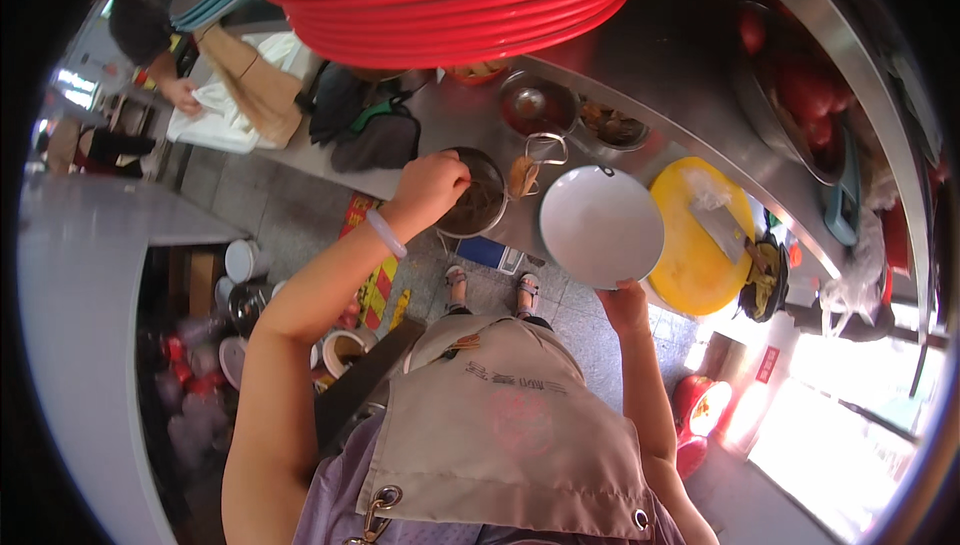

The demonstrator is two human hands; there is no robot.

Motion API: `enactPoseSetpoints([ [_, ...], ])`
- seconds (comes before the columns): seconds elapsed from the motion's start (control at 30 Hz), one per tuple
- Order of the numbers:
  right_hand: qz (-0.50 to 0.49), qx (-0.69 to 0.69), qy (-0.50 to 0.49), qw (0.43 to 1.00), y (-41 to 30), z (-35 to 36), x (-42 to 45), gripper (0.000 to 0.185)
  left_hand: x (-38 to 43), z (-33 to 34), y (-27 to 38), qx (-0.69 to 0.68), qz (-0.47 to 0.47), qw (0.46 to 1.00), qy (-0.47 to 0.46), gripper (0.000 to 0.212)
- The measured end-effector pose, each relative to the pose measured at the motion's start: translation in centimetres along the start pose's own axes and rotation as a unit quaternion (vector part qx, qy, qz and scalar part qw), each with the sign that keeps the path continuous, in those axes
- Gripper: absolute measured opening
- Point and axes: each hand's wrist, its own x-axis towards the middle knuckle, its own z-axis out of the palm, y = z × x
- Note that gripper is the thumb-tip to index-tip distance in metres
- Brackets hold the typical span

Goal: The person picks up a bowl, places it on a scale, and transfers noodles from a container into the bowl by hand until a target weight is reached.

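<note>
My left hand (433, 186), its fingertips drawn together, is over the near-left rim of a round metal bowl (487, 204) containing dark strips. Whether anything is pinched in it is hidden. With my right hand (624, 306) I grip the lower edge of a white round dish (602, 226), its pale inner side facing up. Between bowl and dish are metal tongs (546, 138) with a brown piece (522, 176) by them. Right of the dish, a cleaver (718, 228) lies on a round yellow cutting board (686, 275).
A stack of red-rimmed plates (457, 27) overhangs the counter from a metal shelf (675, 72). Behind the bowl stand a metal container with red liquid (536, 106) and a food tray (611, 125). Dark cloths (375, 136) lie left. Another person's hand (180, 95) touches white plastic.
</note>
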Motion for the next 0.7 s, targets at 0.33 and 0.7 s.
enactPoseSetpoints([
  [0.33, 0.174, -0.031, 0.023, 0.984, -2.2, -2.4, 3.6, 0.044, -8.6, 0.2, -3.0, -0.355, -0.223, 0.836, 0.355, 0.065],
  [0.7, -0.134, -0.606, -0.176, 0.764, -4.3, 21.5, 2.4, 0.033, -8.1, 15.4, -2.5, -0.37, -0.352, 0.728, 0.457, 0.03],
])
